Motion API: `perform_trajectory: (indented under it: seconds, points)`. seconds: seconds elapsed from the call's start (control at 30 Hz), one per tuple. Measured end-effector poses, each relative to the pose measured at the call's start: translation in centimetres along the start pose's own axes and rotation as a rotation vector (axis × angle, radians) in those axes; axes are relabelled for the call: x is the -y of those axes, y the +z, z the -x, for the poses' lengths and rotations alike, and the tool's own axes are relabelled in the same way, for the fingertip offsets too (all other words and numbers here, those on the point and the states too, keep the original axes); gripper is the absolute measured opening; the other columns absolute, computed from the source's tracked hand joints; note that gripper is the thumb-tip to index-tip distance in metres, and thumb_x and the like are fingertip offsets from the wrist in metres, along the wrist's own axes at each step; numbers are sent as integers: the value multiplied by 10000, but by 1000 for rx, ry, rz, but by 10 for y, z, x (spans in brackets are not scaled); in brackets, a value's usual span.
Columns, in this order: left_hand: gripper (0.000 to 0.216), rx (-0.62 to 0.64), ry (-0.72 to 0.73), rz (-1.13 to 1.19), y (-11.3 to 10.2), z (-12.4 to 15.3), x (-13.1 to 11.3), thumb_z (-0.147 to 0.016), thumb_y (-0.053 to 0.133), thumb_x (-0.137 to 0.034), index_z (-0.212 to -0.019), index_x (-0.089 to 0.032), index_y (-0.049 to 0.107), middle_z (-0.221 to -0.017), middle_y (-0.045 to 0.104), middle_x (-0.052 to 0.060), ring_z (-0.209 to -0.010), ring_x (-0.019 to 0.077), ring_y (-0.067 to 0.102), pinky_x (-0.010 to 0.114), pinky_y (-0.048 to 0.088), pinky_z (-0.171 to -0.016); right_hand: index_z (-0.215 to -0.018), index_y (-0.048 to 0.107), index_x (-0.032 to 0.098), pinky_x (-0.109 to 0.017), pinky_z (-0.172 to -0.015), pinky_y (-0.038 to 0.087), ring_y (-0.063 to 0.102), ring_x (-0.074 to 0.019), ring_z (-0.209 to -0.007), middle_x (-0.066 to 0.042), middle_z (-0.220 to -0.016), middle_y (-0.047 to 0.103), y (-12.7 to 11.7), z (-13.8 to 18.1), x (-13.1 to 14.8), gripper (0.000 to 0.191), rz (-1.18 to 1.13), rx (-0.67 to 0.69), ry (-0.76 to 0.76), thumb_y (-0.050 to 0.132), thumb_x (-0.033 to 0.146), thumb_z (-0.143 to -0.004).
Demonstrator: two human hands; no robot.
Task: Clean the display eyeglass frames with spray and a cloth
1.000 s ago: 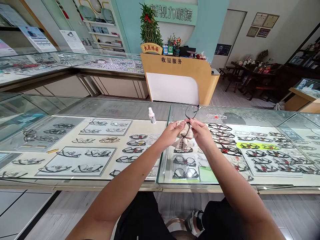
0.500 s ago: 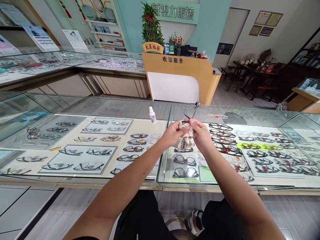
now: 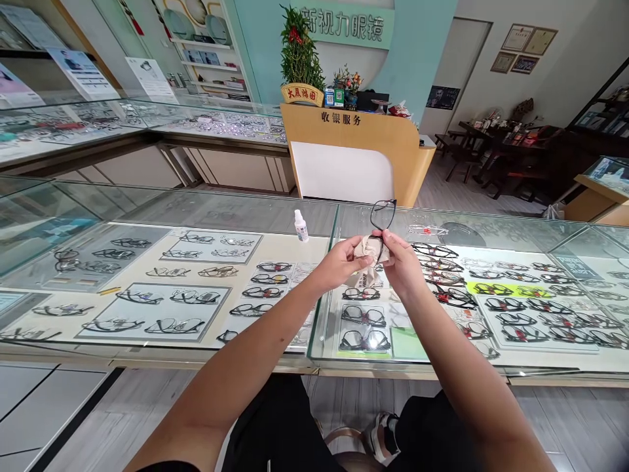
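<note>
Above the glass counter, my left hand (image 3: 344, 263) pinches a pale cloth (image 3: 369, 250) that is folded around the lower lens of a pair of eyeglasses (image 3: 383, 215). My right hand (image 3: 399, 257) is closed on the frame of the same eyeglasses, its fingertips near the bridge. One dark-rimmed lens sticks up past the fingers, while the other is mostly covered by the cloth. Part of the cloth, with dark printing on it, hangs down below my hands. A small white spray bottle (image 3: 301, 227) stands upright on the glass, to the left of my hands.
Under the glass counter top (image 3: 322, 328) lie many eyeglass frames, such as a dark pair (image 3: 363, 314). A yellow pencil-like stick (image 3: 109, 292) lies at the left. Beyond the counter stands a wooden cashier desk (image 3: 354, 124) with a plant (image 3: 299, 56) on it.
The eyeglasses have turned and shifted slightly right, so the upper lens shows more fully. My left fingers and the cloth have moved a little over the lower lens.
</note>
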State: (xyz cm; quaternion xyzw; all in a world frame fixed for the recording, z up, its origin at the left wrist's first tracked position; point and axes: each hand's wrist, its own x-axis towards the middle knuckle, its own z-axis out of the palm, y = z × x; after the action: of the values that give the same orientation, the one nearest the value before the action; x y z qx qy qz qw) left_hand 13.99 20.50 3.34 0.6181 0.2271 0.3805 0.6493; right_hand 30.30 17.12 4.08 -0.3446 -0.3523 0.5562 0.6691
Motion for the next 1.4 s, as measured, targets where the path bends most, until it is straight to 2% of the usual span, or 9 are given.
perform_trajectory:
  seconds: [0.13,0.27,0.43,0.63,0.8,0.9,1.03,1.23,1.4]
  points:
    - [599,-93,5,7,5,0,2,-734,960,-504,-1142,-153,697,-944,748,45,-831,171,690,288,542,-774,-939,866,237,-244,-480,382,526,-109,-617,-13,-852,764,5,4,-3,435,16,15,39,958,588,-698]
    - [568,-161,27,-27,5,0,3,-825,855,-627,-1108,-160,701,-875,738,34,-756,171,677,289,529,-702,-972,862,248,-279,-518,424,529,-137,-635,-17,-851,761,7,8,-5,426,36,28,42,935,590,-728]
    - [562,-136,69,-90,2,0,0,-920,723,-694,-1037,-144,718,-807,687,22,-702,141,601,272,476,-660,-897,857,254,-293,-660,537,632,-167,-800,-27,-1063,787,3,5,1,318,10,-6,-3,957,503,-727]
    - [602,7,-6,-22,0,0,-4,-768,939,-515,-1184,-145,709,-946,732,34,-812,145,645,257,496,-742,-862,851,233,-262,-598,511,609,-136,-726,-25,-986,793,2,1,4,373,-14,-35,4,985,520,-665]
    - [596,-74,-32,5,4,-1,0,-716,969,-499,-1118,-153,697,-939,740,39,-820,165,676,282,526,-761,-908,832,220,-252,-482,387,518,-112,-599,-5,-798,739,3,3,0,435,27,-2,78,976,556,-672]
    - [552,-138,2,-37,5,-1,3,-786,893,-600,-1059,-162,697,-826,696,9,-724,158,642,280,504,-681,-852,804,229,-274,-566,462,565,-137,-678,-11,-875,748,5,5,-1,400,56,10,42,966,557,-689]
    - [569,-205,13,-85,1,-3,8,-883,731,-738,-854,-175,653,-695,608,-11,-655,146,587,284,489,-640,-733,754,239,-308,-847,538,654,-192,-922,-17,-936,735,4,3,-1,366,124,33,-45,958,542,-702]
    - [542,-282,-114,129,-17,-14,11,-830,845,-652,-983,-146,729,-911,746,53,-892,183,712,357,591,-939,-817,788,251,-338,-876,518,652,-216,-970,-33,-992,750,-11,-9,8,384,137,-85,-89,952,564,-665]
    - [407,-435,-116,245,-39,-19,0,-890,850,-518,-946,-131,735,-985,787,92,-964,197,759,394,611,-1008,-819,776,255,-362,-976,492,650,-234,-1102,-39,-1029,696,-27,-15,27,314,262,-158,-355,875,552,-800]
